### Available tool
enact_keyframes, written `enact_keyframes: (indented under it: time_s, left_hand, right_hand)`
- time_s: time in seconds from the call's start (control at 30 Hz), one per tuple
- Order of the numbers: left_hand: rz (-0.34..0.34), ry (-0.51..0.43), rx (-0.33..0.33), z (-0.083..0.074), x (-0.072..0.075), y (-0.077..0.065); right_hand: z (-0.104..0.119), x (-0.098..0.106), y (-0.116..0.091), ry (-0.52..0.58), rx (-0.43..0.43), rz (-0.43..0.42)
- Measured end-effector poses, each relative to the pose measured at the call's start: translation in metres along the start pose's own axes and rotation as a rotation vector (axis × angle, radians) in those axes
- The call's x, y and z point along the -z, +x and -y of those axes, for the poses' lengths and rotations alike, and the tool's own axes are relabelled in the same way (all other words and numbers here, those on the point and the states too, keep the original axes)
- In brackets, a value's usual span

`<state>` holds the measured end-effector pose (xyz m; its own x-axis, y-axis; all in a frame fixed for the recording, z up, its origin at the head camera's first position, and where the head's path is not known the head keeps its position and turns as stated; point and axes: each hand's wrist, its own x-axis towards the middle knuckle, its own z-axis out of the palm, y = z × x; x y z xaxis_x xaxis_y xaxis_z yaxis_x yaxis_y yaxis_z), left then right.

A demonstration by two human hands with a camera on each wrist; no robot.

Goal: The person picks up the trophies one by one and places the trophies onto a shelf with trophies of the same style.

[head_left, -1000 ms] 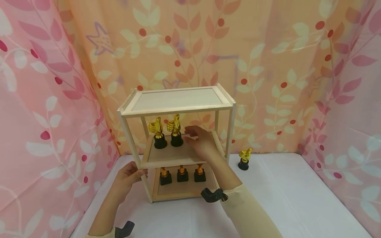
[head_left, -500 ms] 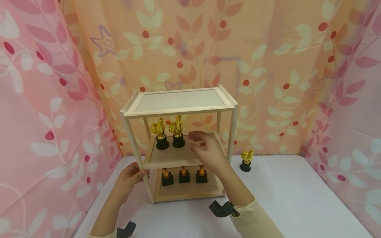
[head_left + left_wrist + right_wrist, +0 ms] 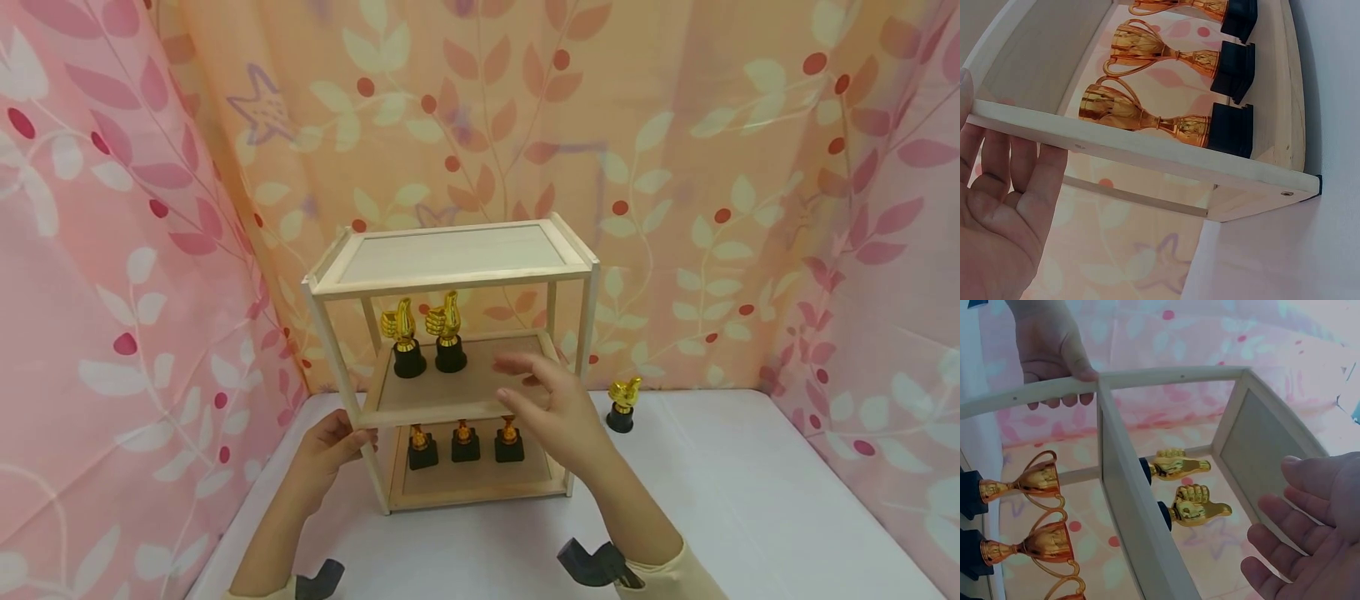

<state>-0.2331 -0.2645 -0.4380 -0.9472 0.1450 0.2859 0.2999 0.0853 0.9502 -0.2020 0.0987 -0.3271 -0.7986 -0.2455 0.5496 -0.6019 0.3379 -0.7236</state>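
My left hand [image 3: 321, 457] grips the front left post of a pale wooden shelf rack [image 3: 457, 279], just under its middle board; the left wrist view shows the fingers [image 3: 1038, 169] curled round that post. On the middle board stand two gold thumbs-up trophies, the left trophy [image 3: 403, 337] and the right trophy [image 3: 447, 332], both on round black bases. My right hand [image 3: 558, 408] is in front of the rack's right side, fingers spread and holding nothing. In the right wrist view its fingers [image 3: 1285, 525] are apart from the trophies.
Several gold cup trophies [image 3: 1166, 115] on square black bases stand in a row on the bottom board. Another thumbs-up trophy [image 3: 621, 404] stands on the white-covered table [image 3: 720, 483], right of the rack. Floral curtains [image 3: 675, 167] enclose the back and both sides.
My right hand has drawn back from beside the right thumbs-up trophy, moving right and toward me out of the rack. The left hand keeps its grip on the post.
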Motion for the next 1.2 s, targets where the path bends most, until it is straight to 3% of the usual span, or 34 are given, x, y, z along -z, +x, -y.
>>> enact_keyframes:
  time_s: [0.53, 0.8, 1.2]
  left_hand:
    - [0.008, 0.009, -0.013, 0.002, -0.001, 0.002]
    - [0.007, 0.008, -0.007, 0.003, -0.001, 0.001]
    - [0.0, 0.04, -0.005, 0.002, -0.001, 0.0]
  right_hand:
    - [-0.007, 0.039, -0.029, -0.051, 0.159, -0.035]
    - [-0.012, 0.057, -0.039, -0.117, 0.15, -0.078]
    - [-0.016, 0.083, -0.041, -0.128, 0.151, -0.137]
